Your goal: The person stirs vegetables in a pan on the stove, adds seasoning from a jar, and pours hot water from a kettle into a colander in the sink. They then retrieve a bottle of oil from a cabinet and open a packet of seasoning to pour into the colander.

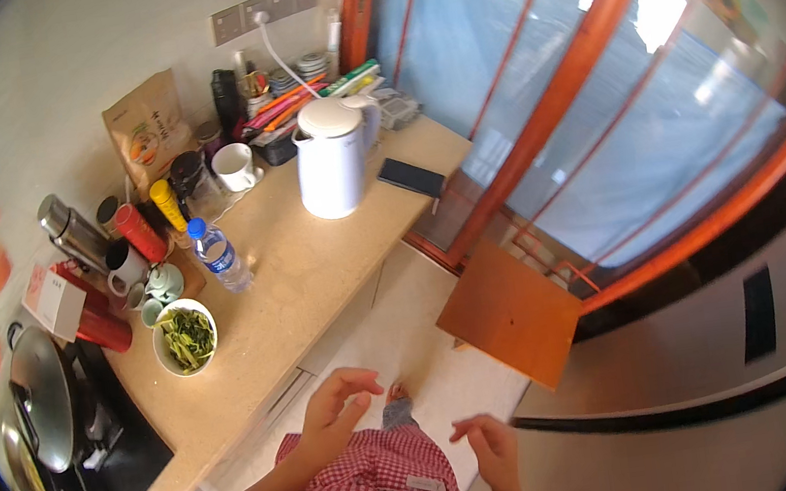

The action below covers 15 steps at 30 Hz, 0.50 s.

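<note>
Both of my hands are in the air in front of my red checked apron (387,481). My left hand (343,405) has its fingers bent, with a gap between thumb and forefinger and nothing held. Lower right of it, my right hand (486,445) is partly curled and also holds nothing. Neither touches the counter (262,322). On the counter stand a white bowl of cooked green leaves (187,339), a clear plastic bottle with a blue cap (223,257) and a white electric kettle (332,164). A dark phone (412,177) lies near the counter's right end.
A lidded pan (45,399) sits on the black hob (121,445) at left. Cups, a small teapot (165,281), a steel flask (72,232) and a white mug (234,167) line the wall. A wooden stool (510,312) stands on the floor beside a glazed door (562,119).
</note>
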Each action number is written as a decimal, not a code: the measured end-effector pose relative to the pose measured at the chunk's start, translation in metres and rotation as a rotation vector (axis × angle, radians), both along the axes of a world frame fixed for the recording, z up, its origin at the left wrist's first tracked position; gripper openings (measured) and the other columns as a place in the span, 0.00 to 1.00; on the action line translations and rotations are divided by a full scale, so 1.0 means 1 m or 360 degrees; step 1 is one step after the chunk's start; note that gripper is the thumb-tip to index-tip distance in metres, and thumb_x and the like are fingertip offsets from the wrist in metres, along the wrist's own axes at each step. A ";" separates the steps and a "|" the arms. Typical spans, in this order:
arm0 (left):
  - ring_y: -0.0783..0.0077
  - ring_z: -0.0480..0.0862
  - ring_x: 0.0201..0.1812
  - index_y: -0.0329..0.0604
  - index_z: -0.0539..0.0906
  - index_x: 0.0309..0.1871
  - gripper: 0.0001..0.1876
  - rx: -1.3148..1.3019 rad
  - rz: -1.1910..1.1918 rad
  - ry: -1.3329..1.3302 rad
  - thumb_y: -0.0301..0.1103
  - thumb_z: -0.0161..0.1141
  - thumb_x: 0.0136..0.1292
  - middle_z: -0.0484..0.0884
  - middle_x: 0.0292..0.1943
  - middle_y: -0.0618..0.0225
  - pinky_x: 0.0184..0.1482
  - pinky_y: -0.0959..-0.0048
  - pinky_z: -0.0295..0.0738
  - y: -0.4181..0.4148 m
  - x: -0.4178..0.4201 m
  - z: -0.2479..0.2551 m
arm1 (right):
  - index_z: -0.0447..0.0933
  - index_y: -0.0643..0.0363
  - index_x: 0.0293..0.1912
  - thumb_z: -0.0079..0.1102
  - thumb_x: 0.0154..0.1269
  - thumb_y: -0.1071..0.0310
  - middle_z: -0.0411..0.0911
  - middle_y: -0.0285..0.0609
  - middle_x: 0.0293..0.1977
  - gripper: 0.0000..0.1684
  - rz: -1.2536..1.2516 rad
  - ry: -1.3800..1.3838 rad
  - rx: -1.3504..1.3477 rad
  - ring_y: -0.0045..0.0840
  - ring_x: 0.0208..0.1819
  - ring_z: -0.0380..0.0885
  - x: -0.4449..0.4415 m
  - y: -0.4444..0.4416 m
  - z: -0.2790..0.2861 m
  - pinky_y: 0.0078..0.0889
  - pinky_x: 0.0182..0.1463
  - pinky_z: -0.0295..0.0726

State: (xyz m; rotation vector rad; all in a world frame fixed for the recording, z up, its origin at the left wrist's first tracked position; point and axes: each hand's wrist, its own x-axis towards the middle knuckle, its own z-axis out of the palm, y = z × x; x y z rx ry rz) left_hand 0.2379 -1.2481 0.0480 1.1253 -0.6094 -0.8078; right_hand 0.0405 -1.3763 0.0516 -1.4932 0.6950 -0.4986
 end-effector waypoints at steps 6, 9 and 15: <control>0.72 0.76 0.47 0.36 0.71 0.52 0.12 -0.0189 0.0599 0.0015 0.24 0.48 0.66 0.75 0.40 0.67 0.52 0.71 0.68 -0.053 0.029 0.023 | 0.76 0.66 0.42 0.49 0.65 0.72 0.77 0.39 0.32 0.10 0.0703 -0.0156 -0.0396 0.19 0.32 0.75 0.111 -0.155 0.025 0.21 0.38 0.72; 0.71 0.76 0.47 0.34 0.71 0.52 0.12 -0.0179 0.0811 0.0073 0.26 0.48 0.67 0.75 0.40 0.66 0.52 0.72 0.67 -0.063 0.046 0.028 | 0.75 0.66 0.44 0.47 0.66 0.73 0.77 0.39 0.32 0.11 0.0885 -0.0233 -0.0322 0.17 0.33 0.73 0.178 -0.197 0.036 0.20 0.38 0.71; 0.72 0.76 0.45 0.34 0.71 0.51 0.12 -0.0048 0.1164 -0.0093 0.27 0.49 0.66 0.77 0.39 0.64 0.52 0.72 0.67 -0.085 0.091 0.024 | 0.70 0.69 0.49 0.43 0.69 0.68 0.75 0.42 0.36 0.15 0.0729 -0.0704 -0.0513 0.22 0.37 0.75 0.306 -0.247 0.037 0.27 0.46 0.74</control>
